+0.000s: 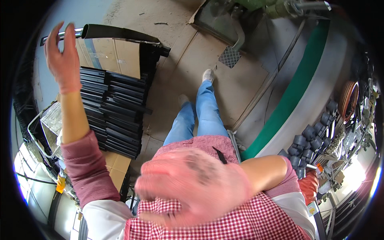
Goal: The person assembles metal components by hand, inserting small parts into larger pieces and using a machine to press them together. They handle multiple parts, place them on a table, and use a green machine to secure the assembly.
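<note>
My left hand [64, 60], in a pink glove, is raised at the far left with its fingers apart. It overlaps a shiny bar beside a black hollow tube [120, 33], which lies across a cardboard sheet [110, 56]. No grip on either shows. Beneath the cardboard is a stack of long black profiles [120, 110]. My right hand [196, 188], gloved in pink with a dark stain on its back, hangs in front of my red checked apron [256, 218]. Motion blurs it, but apron shows between thumb and fingers, with nothing held there.
Ahead stands a green machine base with a ridged metal pedal [230, 57] on the floor. A green strip [298, 96] curves along a pale surface at right. Several dark cylindrical parts [308, 138] and a copper-coloured coil [349, 101] sit beyond it.
</note>
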`<state>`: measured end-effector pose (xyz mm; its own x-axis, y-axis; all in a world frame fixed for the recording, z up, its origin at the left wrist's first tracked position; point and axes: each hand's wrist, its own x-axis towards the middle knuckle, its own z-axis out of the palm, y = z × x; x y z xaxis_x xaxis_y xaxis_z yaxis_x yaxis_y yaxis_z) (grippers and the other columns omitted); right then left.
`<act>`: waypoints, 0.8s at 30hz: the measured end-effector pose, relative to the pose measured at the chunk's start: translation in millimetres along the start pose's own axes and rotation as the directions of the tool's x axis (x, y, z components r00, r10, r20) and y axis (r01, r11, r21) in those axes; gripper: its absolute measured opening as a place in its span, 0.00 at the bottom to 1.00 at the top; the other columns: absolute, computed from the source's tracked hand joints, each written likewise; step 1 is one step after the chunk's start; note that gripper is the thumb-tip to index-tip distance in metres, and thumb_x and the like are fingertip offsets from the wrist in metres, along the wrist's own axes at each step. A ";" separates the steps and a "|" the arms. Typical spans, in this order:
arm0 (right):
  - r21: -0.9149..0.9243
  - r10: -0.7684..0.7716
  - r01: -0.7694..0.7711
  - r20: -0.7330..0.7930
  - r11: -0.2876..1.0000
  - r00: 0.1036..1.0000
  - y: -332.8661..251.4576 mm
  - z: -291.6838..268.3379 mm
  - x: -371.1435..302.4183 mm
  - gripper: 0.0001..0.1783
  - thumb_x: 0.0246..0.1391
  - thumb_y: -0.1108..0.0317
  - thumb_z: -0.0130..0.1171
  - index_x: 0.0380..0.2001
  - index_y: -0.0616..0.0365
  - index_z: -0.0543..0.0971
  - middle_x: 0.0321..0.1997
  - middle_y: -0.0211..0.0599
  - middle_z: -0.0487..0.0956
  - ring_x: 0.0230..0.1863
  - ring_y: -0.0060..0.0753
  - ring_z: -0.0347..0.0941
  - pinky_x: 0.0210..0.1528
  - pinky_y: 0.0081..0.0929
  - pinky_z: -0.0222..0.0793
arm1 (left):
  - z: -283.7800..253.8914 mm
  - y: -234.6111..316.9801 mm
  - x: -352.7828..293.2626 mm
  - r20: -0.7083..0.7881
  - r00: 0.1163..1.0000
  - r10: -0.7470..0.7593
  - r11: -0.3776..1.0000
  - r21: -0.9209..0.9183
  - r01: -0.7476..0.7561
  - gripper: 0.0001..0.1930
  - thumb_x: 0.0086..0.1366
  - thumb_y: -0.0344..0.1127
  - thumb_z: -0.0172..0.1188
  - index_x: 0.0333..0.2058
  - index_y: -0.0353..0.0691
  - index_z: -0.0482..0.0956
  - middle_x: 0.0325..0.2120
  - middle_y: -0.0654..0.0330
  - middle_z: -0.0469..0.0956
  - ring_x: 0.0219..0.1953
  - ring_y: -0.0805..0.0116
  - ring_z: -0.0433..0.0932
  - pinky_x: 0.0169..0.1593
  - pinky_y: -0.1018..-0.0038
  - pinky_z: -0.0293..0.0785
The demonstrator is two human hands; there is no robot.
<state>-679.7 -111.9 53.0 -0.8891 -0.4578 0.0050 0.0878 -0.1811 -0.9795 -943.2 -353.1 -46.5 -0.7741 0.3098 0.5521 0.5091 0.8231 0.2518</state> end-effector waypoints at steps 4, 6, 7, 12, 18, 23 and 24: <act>0.031 0.439 -0.439 0.017 0.898 0.898 75.9 -25.3 12.8 0.13 0.55 0.61 0.60 0.29 0.62 0.77 0.32 0.43 0.80 0.36 0.43 0.79 0.39 0.36 0.74 | 57.0 -24.1 34.4 0.450 0.891 0.059 0.993 -0.121 -0.005 0.14 0.67 0.43 0.62 0.48 0.45 0.81 0.47 0.57 0.80 0.48 0.60 0.79 0.57 0.63 0.71; -0.036 0.575 -0.582 -0.124 0.812 0.809 116.3 -53.3 13.1 0.11 0.55 0.63 0.59 0.28 0.62 0.77 0.27 0.40 0.79 0.31 0.37 0.79 0.36 0.32 0.74 | 72.5 -31.0 31.8 0.695 0.643 0.322 0.872 0.049 -0.488 0.09 0.65 0.40 0.61 0.41 0.45 0.81 0.41 0.59 0.82 0.47 0.61 0.79 0.55 0.63 0.72; -0.038 0.618 -0.637 -0.202 0.770 0.760 138.0 -66.4 14.6 0.11 0.56 0.64 0.59 0.28 0.61 0.76 0.24 0.38 0.78 0.29 0.34 0.78 0.35 0.30 0.73 | 77.2 -35.3 29.7 0.703 0.639 0.311 0.868 0.063 -0.493 0.08 0.65 0.39 0.61 0.38 0.44 0.81 0.38 0.61 0.82 0.45 0.61 0.80 0.52 0.64 0.73; -0.142 0.741 -0.830 -0.390 0.539 0.547 260.4 -118.8 43.9 0.12 0.53 0.61 0.59 0.27 0.60 0.77 0.26 0.41 0.80 0.30 0.41 0.79 0.36 0.33 0.73 | 78.7 -57.4 32.8 0.418 0.893 0.164 0.981 0.030 -0.193 0.06 0.57 0.35 0.65 0.30 0.41 0.79 0.28 0.59 0.80 0.36 0.57 0.79 0.44 0.64 0.75; -0.298 0.542 -0.811 -0.623 0.503 0.565 413.8 -187.1 140.1 0.10 0.51 0.62 0.56 0.29 0.58 0.80 0.31 0.48 0.82 0.36 0.52 0.79 0.41 0.40 0.73 | 89.3 -67.3 53.3 0.467 0.867 0.176 0.983 -0.121 -0.135 0.07 0.53 0.32 0.66 0.24 0.42 0.75 0.22 0.60 0.76 0.29 0.58 0.77 0.50 0.62 0.75; -0.492 0.496 -0.756 -0.570 0.433 0.655 528.5 -264.5 267.9 0.13 0.51 0.59 0.60 0.35 0.53 0.84 0.38 0.46 0.83 0.43 0.49 0.80 0.47 0.42 0.76 | 101.9 -82.3 51.3 0.580 0.812 0.070 0.989 -0.144 0.017 0.06 0.49 0.32 0.68 0.24 0.43 0.77 0.22 0.62 0.76 0.26 0.63 0.78 0.47 0.61 0.77; -0.526 0.474 -0.739 -0.567 0.421 0.674 550.1 -279.4 294.6 0.12 0.50 0.59 0.60 0.33 0.53 0.84 0.37 0.46 0.83 0.43 0.49 0.80 0.47 0.41 0.76 | 104.1 -82.7 50.9 0.625 0.780 0.031 0.992 -0.114 0.052 0.06 0.49 0.32 0.68 0.25 0.42 0.79 0.22 0.62 0.77 0.26 0.63 0.78 0.45 0.61 0.78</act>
<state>-1018.8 -103.2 -540.6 -0.8122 0.0997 -0.5749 0.4579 0.7196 -0.5221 -1063.9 -355.9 -122.0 -0.8234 0.5644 -0.0584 0.5074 0.7785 0.3695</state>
